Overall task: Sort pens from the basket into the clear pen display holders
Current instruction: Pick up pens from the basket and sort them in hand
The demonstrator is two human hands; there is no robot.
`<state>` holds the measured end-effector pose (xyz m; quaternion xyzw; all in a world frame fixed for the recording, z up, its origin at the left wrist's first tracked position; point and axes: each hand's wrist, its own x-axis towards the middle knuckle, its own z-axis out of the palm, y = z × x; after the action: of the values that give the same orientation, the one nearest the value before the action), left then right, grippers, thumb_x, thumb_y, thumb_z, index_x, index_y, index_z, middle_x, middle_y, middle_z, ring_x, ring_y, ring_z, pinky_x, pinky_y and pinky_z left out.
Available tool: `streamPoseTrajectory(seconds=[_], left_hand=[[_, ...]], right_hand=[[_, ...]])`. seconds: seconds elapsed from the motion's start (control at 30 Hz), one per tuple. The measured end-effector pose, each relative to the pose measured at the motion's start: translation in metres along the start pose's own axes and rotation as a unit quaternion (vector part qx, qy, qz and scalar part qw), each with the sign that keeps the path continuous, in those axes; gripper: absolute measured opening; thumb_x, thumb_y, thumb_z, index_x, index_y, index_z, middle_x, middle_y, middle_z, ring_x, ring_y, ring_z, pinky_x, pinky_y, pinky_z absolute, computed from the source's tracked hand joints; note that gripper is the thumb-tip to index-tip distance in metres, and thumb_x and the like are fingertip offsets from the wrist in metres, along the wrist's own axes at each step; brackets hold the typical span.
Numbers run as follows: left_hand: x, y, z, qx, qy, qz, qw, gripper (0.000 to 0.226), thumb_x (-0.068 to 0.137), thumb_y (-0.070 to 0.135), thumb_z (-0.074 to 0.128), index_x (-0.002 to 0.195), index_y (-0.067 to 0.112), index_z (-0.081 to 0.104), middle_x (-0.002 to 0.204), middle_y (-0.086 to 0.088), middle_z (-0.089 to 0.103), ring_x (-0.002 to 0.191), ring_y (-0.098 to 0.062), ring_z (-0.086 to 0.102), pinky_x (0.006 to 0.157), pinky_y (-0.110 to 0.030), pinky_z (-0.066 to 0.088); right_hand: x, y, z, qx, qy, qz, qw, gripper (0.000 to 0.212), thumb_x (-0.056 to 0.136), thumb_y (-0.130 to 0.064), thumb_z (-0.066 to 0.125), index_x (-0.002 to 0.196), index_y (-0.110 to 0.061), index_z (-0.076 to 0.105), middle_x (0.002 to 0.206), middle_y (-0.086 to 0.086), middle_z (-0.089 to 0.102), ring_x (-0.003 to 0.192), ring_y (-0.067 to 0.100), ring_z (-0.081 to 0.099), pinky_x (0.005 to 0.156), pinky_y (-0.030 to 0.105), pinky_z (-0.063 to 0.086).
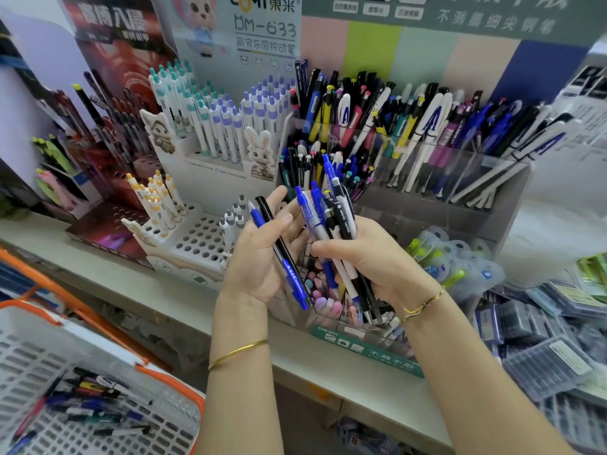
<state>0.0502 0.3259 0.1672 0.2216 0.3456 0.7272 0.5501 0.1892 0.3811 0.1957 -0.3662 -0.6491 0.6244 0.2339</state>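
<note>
Two bare forearms reached up from the bottom edge, a gold bangle [237,353] on the left wrist and a thin gold bracelet [423,303] on the right. At lower left sat the white basket [98,333] with orange trim, a scatter of loose pens [92,399] lying on its slotted floor. The left hand [262,254] was turned palm up with fingers nearly straight, and a blue pen [289,274] and a black pen [267,208] lay side by side across the palm. The right hand [371,257] had its fingers curled tight round a bundle of pens [331,221], blue, white and black, fanned upward; print on one barrel was too small to read. Both hands were just in front of the clear pen display holders [460,182] on the bench [157,290], whose compartments were crammed with mixed pens, several white ones bearing a large blue "A" [430,119]. A green label [368,353] on the holder's lowest front edge carried white Chinese characters, partly blurred. To the left stood a white pen stand [197,239] with round holes and a cartoon rabbit card [261,149]; its header [262,24] read "COMI 東米", "DM-633" and "萌宠乐园按动笔".
</note>
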Motion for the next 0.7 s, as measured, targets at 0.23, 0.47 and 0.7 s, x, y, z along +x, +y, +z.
streamPoseTrajectory(seconds=[0.23,0.47,0.7], left_hand=[[0.000,-0.008,0.014,-0.005,-0.016,0.001,1.000,0.041,0.098,0.022,0.041,0.138,0.019,0.049,0.128,-0.011,0.064,0.117,-0.027,0.062,0.093,-0.044,0.054],[0.002,-0.012,0.021,0.042,0.022,0.016,0.999,0.032,0.102,0.029,0.039,0.130,0.026,0.054,0.114,0.001,0.071,0.105,-0.018,0.068,0.080,-0.035,0.059],[0.006,-0.007,0.024,0.117,0.060,0.018,0.991,0.021,0.100,0.032,0.045,0.117,0.032,0.057,0.108,0.001,0.073,0.102,-0.018,0.069,0.082,-0.036,0.057]], right_hand=[[-0.001,0.001,0.010,0.047,0.017,0.037,0.998,0.009,0.082,-0.010,0.072,0.086,-0.008,0.064,0.064,0.006,0.062,0.048,0.018,0.058,0.040,0.026,0.048],[0.003,0.003,0.012,0.045,0.019,0.027,0.998,0.012,0.080,-0.005,0.073,0.078,-0.013,0.065,0.058,0.000,0.063,0.048,0.012,0.060,0.045,0.026,0.051],[0.005,0.007,0.016,0.125,0.000,0.044,0.991,0.012,0.081,-0.001,0.070,0.079,-0.012,0.069,0.068,0.009,0.066,0.064,0.024,0.065,0.067,0.045,0.057]])
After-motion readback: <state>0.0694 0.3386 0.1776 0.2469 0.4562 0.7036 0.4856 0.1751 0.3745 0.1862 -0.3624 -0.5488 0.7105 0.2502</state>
